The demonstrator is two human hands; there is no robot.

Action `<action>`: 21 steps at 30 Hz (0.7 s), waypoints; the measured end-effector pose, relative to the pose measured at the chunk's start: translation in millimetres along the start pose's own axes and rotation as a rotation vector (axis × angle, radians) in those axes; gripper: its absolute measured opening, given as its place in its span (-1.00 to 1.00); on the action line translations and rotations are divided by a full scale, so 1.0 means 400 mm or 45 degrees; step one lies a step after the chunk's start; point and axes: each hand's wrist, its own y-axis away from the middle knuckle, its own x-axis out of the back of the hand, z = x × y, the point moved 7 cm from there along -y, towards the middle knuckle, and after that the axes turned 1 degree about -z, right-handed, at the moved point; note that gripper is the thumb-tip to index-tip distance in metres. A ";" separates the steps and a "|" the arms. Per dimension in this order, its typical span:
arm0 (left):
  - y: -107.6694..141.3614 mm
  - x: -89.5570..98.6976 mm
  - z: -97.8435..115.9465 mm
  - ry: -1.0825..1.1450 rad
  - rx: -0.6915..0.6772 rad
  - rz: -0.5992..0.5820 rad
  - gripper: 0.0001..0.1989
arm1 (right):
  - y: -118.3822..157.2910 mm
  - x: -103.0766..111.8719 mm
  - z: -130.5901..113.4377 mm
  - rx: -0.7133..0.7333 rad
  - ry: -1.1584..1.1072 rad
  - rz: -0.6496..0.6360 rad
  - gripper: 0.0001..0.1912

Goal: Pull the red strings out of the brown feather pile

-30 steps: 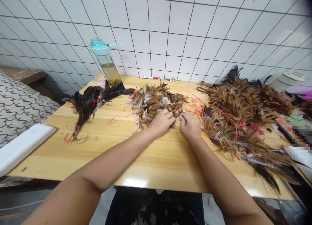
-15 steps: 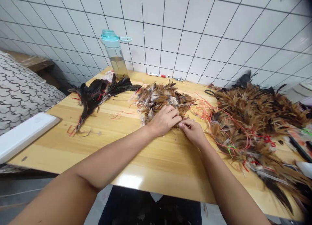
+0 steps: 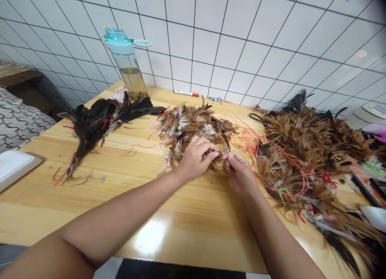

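Note:
A pile of brown feathers (image 3: 189,120) with pale fluffy bases lies on the wooden table in front of me. At its near edge, my left hand (image 3: 196,158) rests over the feathers, thumb and forefinger pinched together; what sits in that pinch is too small to make out. Just to its right, my right hand (image 3: 239,170) pinches a small brown feather (image 3: 225,149) between thumb and fingertips. The two sets of fingertips are close together. Thin red strings (image 3: 247,136) lie loose beside the pile, to the right.
Black feather bunches (image 3: 93,122) tied with red lie at left. A large heap of brown feathers (image 3: 304,138) covers the right side. A water bottle (image 3: 128,65), a red-capped marker (image 3: 186,93) and scissor handles (image 3: 255,117) are farther back. A white object (image 3: 18,168) stands at the left edge.
My right hand has turned and drawn slightly down, now pinching a feather near the left fingertips. My left fingers have lifted into a pinch. The view has shifted a little to the right.

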 end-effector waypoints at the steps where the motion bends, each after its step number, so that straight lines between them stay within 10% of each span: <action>1: 0.001 -0.003 -0.002 0.066 0.042 -0.009 -0.85 | 0.002 -0.002 0.000 0.032 0.036 0.005 -0.72; 14: 0.044 -0.062 -0.069 0.954 0.676 0.028 -0.73 | 0.012 -0.028 -0.013 0.198 0.418 -0.002 -0.67; 21: 0.045 -0.074 -0.077 0.934 0.661 -0.048 -0.71 | 0.011 -0.031 -0.011 0.209 0.482 0.007 -0.66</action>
